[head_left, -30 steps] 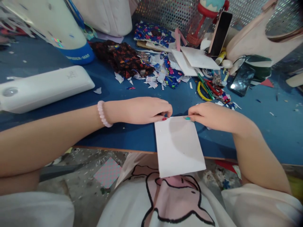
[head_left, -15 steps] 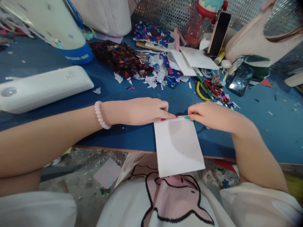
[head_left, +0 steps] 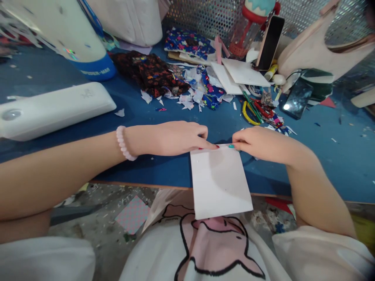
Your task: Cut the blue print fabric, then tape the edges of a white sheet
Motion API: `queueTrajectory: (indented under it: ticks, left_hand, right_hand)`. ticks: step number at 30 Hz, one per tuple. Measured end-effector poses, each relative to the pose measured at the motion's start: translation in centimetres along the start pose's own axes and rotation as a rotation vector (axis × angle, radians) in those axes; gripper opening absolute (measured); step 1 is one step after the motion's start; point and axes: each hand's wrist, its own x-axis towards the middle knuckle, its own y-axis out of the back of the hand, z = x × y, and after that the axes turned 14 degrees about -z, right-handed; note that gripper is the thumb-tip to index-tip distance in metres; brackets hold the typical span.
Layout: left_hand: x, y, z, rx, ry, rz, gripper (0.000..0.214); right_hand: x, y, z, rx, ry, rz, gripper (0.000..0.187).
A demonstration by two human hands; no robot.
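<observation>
A white sheet of paper (head_left: 219, 181) lies half on the blue table (head_left: 146, 117) and hangs over its near edge above my lap. My left hand (head_left: 172, 137), with a pink bead bracelet on the wrist, pinches the sheet's far edge near its left corner with closed fingers. My right hand (head_left: 258, 143) pinches the same far edge at its right corner, thumb and fingers pressed together.
Beyond my hands lie paper scraps (head_left: 190, 95), patterned fabric (head_left: 152, 72), white cards (head_left: 238, 74), yellow-handled scissors (head_left: 249, 111) and a black phone (head_left: 297, 99). A long white case (head_left: 55, 109) lies at the left. A perforated metal screen (head_left: 211, 15) closes the back.
My left fingers have slid a little to the right along the sheet's far edge. The paper and my right hand have barely moved.
</observation>
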Motion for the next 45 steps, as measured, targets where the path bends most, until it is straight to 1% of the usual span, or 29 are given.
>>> queueTrajectory:
  ticks: [4, 11, 15, 18, 21, 24, 27, 30, 32, 36, 38, 42, 45]
  left_hand:
    - [0.0, -0.5, -0.3, -0.016, -0.008, 0.030, 0.043]
    - [0.1, -0.8, -0.5, -0.076, 0.005, 0.071, 0.037]
    - [0.1, -0.9, -0.4, -0.176, 0.085, 0.056, 0.038]
    - [0.1, -1.3, -0.5, -0.126, 0.061, 0.104, 0.034]
    - [0.1, -1.3, -0.4, -0.049, 0.036, 0.087, 0.034]
    - [0.1, -0.9, -0.1, -0.029, 0.034, 0.081, 0.034]
    - [-0.1, -0.4, 0.3, 0.029, 0.022, 0.087, 0.034]
    - [-0.4, 0.0, 0.5, 0.067, 0.010, 0.087, 0.034]
    - [-0.6, 0.2, 0.5, 0.074, -0.013, 0.080, 0.033]
    - [-0.8, 0.3, 0.1, 0.055, -0.068, 0.086, 0.033]
    - [-0.8, 0.3, 0.0, 0.034, -0.079, 0.091, 0.032]
    - [-0.6, 0.3, 0.0, 0.006, -0.060, 0.063, 0.033]
    - [-0.4, 0.2, 0.3, -0.065, -0.009, 0.074, 0.036]
  right_hand:
    - [0.0, -0.1, 0.1, 0.012, 0.015, -0.014, 0.025]
    - [0.0, -0.3, -0.1, -0.025, 0.006, 0.030, 0.026]
    - [0.0, -0.4, -0.1, -0.051, 0.001, 0.036, 0.025]
    - [0.0, -0.5, -0.1, -0.087, -0.003, 0.049, 0.025]
    - [-0.1, -0.6, -0.4, -0.151, -0.025, 0.063, 0.025]
    - [-0.4, -0.5, -0.8, -0.175, -0.070, 0.057, 0.025]
    - [-0.7, -0.4, -0.8, -0.172, -0.112, 0.048, 0.031]
    - [-0.8, -0.4, -0.3, -0.169, -0.121, 0.049, 0.038]
    - [-0.9, -0.5, 0.1, -0.152, -0.098, 0.057, 0.037]
    - [-0.9, -0.5, 0.6, -0.105, -0.003, 0.093, 0.025]
    - [-0.9, -0.4, 0.7, -0.073, 0.036, 0.094, 0.024]
    - [-0.8, -0.5, 1.2, 0.033, 0.084, 0.090, 0.026]
    - [-0.5, -0.7, 1.6, 0.131, 0.093, 0.136, 0.024]
